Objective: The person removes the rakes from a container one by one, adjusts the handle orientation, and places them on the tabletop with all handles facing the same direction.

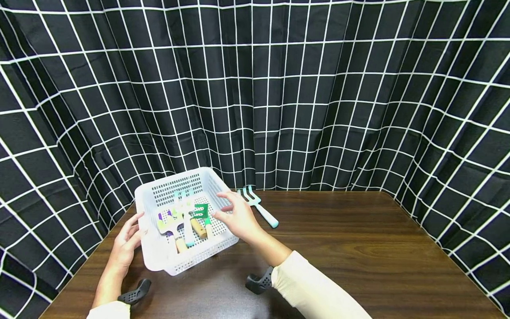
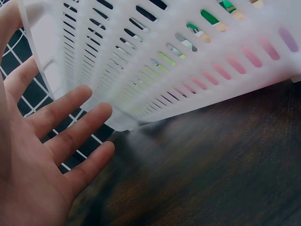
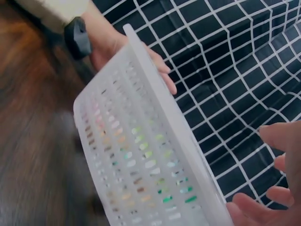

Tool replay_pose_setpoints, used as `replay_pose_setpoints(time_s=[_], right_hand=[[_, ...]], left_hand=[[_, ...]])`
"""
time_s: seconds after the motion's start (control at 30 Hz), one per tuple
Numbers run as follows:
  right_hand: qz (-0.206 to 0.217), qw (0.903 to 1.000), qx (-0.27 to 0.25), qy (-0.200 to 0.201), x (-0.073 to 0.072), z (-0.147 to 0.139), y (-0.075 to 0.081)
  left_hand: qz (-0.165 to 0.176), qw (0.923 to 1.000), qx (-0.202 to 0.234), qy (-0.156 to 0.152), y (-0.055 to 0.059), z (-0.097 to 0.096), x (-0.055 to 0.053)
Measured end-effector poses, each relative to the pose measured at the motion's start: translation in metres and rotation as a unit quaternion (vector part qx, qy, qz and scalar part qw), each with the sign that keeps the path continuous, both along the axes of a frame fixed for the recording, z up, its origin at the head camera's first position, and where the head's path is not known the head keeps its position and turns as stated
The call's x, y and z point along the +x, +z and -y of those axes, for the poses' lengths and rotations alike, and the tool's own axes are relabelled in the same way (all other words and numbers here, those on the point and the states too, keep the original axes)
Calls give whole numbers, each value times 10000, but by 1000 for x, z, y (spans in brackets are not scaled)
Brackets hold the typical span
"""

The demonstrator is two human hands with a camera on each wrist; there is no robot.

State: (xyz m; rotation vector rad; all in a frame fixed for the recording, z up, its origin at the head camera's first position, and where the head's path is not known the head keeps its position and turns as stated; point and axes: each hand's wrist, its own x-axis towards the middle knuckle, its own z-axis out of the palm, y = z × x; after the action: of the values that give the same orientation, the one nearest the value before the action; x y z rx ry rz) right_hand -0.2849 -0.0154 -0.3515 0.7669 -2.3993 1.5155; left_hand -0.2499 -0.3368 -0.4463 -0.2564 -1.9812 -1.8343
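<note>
A white slotted plastic basket [image 1: 199, 258] stands on the left part of the table, holding several small hand garden tools. Among them are a small green rake [image 1: 201, 211] and a tool with a tan handle [image 1: 181, 245]. My left hand [image 1: 124, 245] is at the basket's left side, fingers spread and fairly straight near the rim. Over the right rim reaches my right hand [image 1: 241, 217], its fingers apart and loosely bent, pinching nothing. Just beyond it, a light blue hand fork [image 1: 268, 216] lies on the table outside the basket.
Brown wooden table [image 1: 358, 248] extends to the right of the basket. A black curtain [image 1: 318, 110] with a white grid hangs along the back and both sides. Dark wrist mounts [image 1: 259, 282] sit near both sleeves.
</note>
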Motion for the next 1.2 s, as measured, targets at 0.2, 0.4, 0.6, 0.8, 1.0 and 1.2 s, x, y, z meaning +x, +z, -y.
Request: replay_pose_setpoints(time_s=[0.2,0.4,0.6,0.8,1.0,1.2], right_hand=[[467,9985,267,14,-8,10,-4],[969,9928,708,31,-18,13,0],[1177,9868,1030,430,-28,18,0],[1013,9792,1505,907,-33,28,-5],[974,9657,2169,1042,-38,37,-9],[1364,9536,2398,1206,-42,41,-12]], left_hand=[[-6,10000,35,-28,-1,-2,-2],[-19,10000,-47,-24,1,-4,-5],[32,10000,-32,-38,2,-4,-4],[-39,10000,75,-46,-2,-2,0],[-130,9998,105,-137,-3,-1,2],[-150,9998,82,-100,-3,-1,2]])
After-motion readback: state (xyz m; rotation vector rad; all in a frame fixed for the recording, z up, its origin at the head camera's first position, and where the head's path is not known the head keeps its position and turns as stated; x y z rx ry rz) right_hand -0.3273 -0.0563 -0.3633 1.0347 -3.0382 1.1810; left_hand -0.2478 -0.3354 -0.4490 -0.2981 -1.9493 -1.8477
